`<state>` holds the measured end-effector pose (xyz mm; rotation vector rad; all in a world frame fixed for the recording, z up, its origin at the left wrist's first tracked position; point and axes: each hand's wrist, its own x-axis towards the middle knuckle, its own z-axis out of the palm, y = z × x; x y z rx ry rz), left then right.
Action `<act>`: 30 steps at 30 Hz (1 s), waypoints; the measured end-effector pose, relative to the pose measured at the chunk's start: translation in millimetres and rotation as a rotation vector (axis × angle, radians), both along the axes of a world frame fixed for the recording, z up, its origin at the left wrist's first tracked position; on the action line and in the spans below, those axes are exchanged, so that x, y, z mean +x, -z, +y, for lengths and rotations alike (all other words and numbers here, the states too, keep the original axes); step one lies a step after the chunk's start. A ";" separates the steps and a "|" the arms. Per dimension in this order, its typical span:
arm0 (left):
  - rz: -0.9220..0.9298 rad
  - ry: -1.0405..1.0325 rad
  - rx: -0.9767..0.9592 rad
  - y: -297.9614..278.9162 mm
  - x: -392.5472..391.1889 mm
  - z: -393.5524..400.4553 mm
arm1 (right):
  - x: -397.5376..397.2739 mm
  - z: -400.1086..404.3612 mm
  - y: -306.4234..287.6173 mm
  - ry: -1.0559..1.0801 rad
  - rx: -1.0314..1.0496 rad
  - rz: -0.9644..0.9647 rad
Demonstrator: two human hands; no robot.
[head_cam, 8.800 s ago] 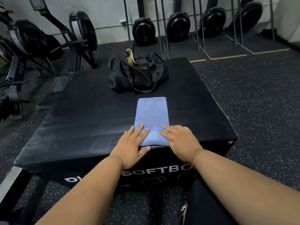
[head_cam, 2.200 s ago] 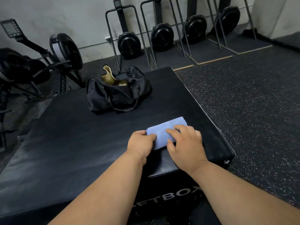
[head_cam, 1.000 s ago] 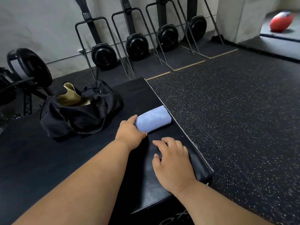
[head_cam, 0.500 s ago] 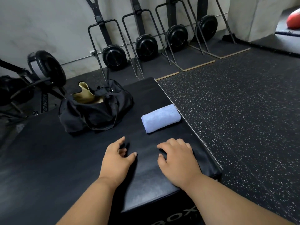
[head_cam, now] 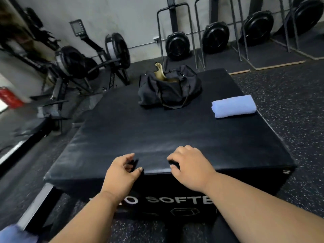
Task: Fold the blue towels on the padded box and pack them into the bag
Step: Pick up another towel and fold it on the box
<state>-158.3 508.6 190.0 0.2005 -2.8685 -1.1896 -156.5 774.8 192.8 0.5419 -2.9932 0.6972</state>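
A folded blue towel [head_cam: 234,106] lies at the right edge of the black padded box [head_cam: 133,134], untouched. The black duffel bag [head_cam: 169,87] stands open at the far side of the box, a tan lining sticking up from its mouth. My left hand [head_cam: 121,172] and my right hand [head_cam: 190,165] rest side by side at the box's near edge, fingers loosely curled, holding nothing. More blue cloth [head_cam: 15,234] shows in the bottom left corner, blurred.
Rowing machines [head_cam: 84,60] stand on the floor to the left and behind the box. Upright stored rowers [head_cam: 215,37] line the back wall. Speckled rubber floor [head_cam: 289,85] lies to the right. A red object [head_cam: 8,98] sits at the far left.
Both hands have drawn back from the folded towel to the box's near edge. My view has swung left, so the towel now sits far to the right.
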 end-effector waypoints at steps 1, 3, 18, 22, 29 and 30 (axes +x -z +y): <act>0.001 -0.027 -0.009 -1.8 11.0 -17.4 | 3.3 -14.2 -0.4 -0.037 0.010 -0.004; -0.003 -0.096 -0.020 -2.2 33.2 -55.0 | 9.0 -39.8 0.0 -0.094 0.033 -0.008; -0.308 -0.686 0.009 66.4 197.6 -323.0 | 21.1 -257.5 -8.0 -0.471 0.364 0.003; -0.415 -0.809 0.127 117.2 221.1 -379.3 | 3.8 -324.0 -12.7 -0.570 0.464 0.065; -0.476 -0.845 0.162 127.4 209.9 -411.9 | -45.5 -418.2 -9.8 -0.676 0.631 0.170; -0.486 -0.843 0.154 131.9 205.1 -419.6 | -52.8 -429.6 -8.4 -0.688 0.637 0.186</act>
